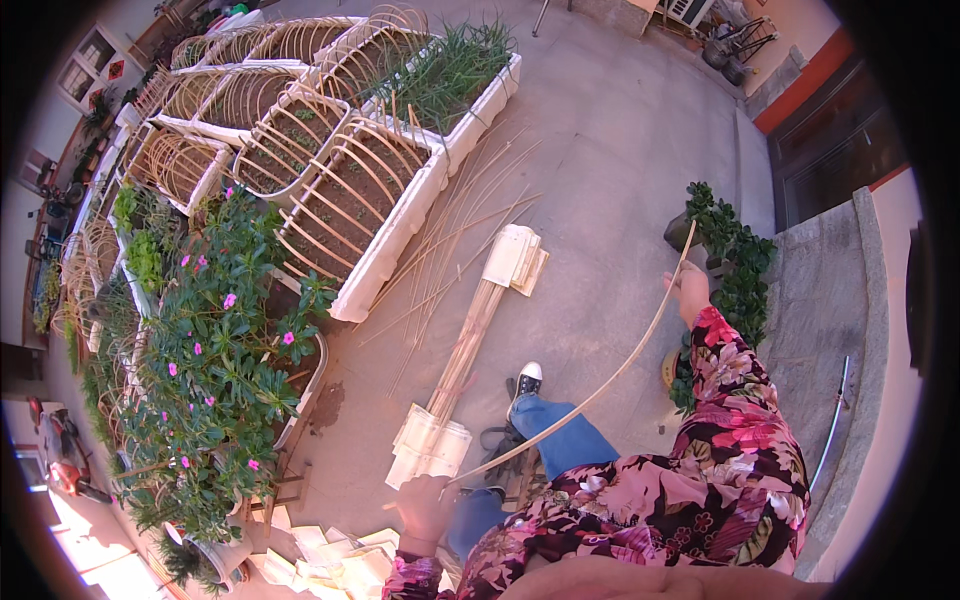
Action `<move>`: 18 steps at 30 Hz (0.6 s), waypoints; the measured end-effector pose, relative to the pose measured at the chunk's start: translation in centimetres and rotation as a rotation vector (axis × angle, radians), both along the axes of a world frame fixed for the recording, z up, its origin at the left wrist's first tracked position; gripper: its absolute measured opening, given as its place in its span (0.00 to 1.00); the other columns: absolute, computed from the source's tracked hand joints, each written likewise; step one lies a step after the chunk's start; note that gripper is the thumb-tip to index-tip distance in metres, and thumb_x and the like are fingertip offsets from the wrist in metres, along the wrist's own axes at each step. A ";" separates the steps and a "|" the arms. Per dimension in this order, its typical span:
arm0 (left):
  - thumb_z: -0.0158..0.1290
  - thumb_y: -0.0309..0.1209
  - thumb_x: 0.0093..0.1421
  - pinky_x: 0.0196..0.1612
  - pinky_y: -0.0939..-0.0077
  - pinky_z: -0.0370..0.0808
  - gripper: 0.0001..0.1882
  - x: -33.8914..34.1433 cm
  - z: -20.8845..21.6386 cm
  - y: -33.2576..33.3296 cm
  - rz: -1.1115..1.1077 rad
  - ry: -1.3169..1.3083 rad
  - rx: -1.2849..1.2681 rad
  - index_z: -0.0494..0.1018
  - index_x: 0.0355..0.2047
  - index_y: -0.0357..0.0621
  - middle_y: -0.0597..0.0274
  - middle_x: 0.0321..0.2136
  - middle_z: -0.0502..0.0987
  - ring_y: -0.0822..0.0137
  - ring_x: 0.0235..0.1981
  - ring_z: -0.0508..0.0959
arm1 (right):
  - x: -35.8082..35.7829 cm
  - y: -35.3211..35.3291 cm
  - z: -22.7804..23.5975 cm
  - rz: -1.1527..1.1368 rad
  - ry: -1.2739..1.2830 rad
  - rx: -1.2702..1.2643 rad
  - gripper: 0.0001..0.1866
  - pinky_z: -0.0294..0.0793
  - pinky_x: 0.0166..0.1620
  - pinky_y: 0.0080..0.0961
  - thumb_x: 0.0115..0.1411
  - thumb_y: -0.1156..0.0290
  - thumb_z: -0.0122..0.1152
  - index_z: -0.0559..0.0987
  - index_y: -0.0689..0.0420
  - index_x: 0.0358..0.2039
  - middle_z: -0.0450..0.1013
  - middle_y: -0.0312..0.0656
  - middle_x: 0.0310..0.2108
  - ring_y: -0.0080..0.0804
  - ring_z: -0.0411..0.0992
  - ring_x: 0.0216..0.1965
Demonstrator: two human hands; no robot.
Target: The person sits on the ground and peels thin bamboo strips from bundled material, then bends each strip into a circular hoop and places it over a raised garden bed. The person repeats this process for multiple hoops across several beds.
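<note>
A long, thin bamboo strip (612,378) stretches diagonally across the space in front of me, bowed in a gentle curve. Near its lower end, my left hand (425,507) is closed around it. Toward the upper end my right hand (689,290) grips it, with a short tip sticking out above the fingers. On the ground beyond lies a bundle of similar strips (466,352). Pale flat pieces (512,257) are stacked at the bundle's far end, and another pale stack (428,446) lies at its near end, close to my left hand.
Loose strips (455,255) are scattered beside white planter boxes (385,245) arched over with bent strips. A pink-flowered bush (215,350) fills the left. Potted green plants (735,245) stand right, by a stone ledge (825,290). Pale sheets (330,560) lie at lower left.
</note>
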State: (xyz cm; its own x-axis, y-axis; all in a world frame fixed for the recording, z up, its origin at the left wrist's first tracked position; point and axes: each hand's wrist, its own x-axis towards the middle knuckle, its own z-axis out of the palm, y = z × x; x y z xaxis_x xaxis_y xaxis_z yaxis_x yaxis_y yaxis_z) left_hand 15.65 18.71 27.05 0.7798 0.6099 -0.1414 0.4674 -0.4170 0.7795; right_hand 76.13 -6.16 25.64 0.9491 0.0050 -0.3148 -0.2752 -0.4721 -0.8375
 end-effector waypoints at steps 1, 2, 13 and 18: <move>0.60 0.33 0.49 0.25 0.63 0.65 0.06 2.5 1.4 1.0 -0.030 -0.021 0.030 0.76 0.23 0.45 0.59 0.17 0.70 0.57 0.20 0.70 | 0.9 0.1 1.8 -0.157 0.103 0.295 0.17 0.74 0.32 0.27 0.64 0.69 0.44 0.68 0.60 0.52 0.71 0.42 0.34 0.33 0.72 0.32; 0.59 0.33 0.49 0.27 0.63 0.65 0.06 4.6 3.0 2.0 -0.043 -0.011 0.085 0.75 0.23 0.46 0.60 0.17 0.70 0.57 0.20 0.70 | 2.2 0.6 3.7 -0.239 0.079 0.264 0.16 0.72 0.29 0.26 0.65 0.69 0.43 0.67 0.59 0.52 0.70 0.41 0.33 0.31 0.71 0.29; 0.55 0.39 0.57 0.65 0.54 0.45 0.27 21.5 4.6 9.4 0.648 0.149 0.387 0.64 0.55 0.43 0.48 0.58 0.60 0.48 0.63 0.53 | 9.1 12.3 16.5 -0.277 -0.050 0.708 0.23 0.57 0.19 0.17 0.66 0.70 0.40 0.60 0.37 0.60 0.59 0.30 0.25 0.19 0.55 0.18; 0.45 0.36 0.64 0.56 0.60 0.67 0.41 29.0 -0.2 15.0 1.172 -0.524 -0.636 0.31 0.66 0.38 0.45 0.63 0.50 0.55 0.59 0.62 | 9.8 15.6 16.3 -0.285 0.017 0.855 0.24 0.55 0.18 0.17 0.67 0.69 0.37 0.57 0.35 0.63 0.58 0.29 0.23 0.19 0.54 0.18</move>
